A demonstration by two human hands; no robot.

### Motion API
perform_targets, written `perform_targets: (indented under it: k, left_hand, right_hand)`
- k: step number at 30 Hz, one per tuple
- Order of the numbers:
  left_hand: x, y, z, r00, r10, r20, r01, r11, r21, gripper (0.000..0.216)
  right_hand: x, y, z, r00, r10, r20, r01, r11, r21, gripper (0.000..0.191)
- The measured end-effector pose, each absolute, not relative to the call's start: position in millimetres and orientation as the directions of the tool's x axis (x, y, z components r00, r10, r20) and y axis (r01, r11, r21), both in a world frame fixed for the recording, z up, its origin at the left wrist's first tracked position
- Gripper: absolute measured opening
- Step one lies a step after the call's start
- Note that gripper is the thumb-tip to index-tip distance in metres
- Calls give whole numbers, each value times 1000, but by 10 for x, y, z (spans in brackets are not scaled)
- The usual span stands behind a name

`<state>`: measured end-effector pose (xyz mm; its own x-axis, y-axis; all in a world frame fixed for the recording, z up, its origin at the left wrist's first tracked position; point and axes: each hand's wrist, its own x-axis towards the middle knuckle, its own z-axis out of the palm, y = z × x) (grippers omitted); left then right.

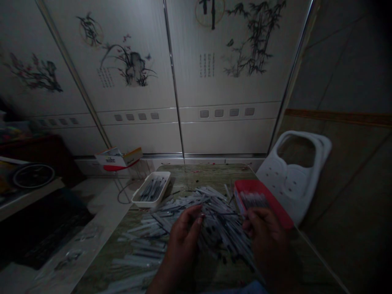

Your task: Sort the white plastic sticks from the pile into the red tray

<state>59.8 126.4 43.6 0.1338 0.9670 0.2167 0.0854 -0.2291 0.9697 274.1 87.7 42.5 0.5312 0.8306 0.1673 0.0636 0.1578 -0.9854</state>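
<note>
Fingers: left hand point(183, 232), lower centre of the frame, has its fingers point(197, 216) curled together, tips pinching or touching thin tubes on top of the pile; the dim light hides whether one is truly gripped.
Far left: dark clutter and a round object, too dim to name.
White tray point(138, 198): left of centre, at the table's far left corner, holding dark-tipped tubes laid along its length.
Table point(183, 173): greenish, worn top in the lower middle.
Pile of tubes point(171, 212): clear, thin pen-like tubes heaped mid-table, long axes mostly running from lower left to upper right; it lies directly under and ahead of both hands, equally near each.
Right hand point(266, 237): lower right of centre, fingers bent inward and close together, resting on the pile's right edge beside the red tray.
Red tray point(275, 208): right of centre, holding a bundle of tubes.
White chair point(321, 163): far right, beside the table.
</note>
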Motion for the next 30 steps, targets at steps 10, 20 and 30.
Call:
perform_targets:
  k: [10, 20, 30]
  left_hand:
    - [573, 1277, 313, 306, 820, 485, 457, -573, 680, 36]
    - [630, 1270, 207, 309, 839, 449, 436, -544, 717, 36]
    - [599, 1305, 268, 254, 847, 466, 447, -530, 720, 22]
  right_hand:
    - [2691, 885, 502, 465, 855, 230, 246, 125, -961, 27]
    - [2568, 985, 400, 144, 954, 264, 408, 186, -894, 28]
    - [2730, 882, 349, -153, 979, 136, 707, 205, -677, 17]
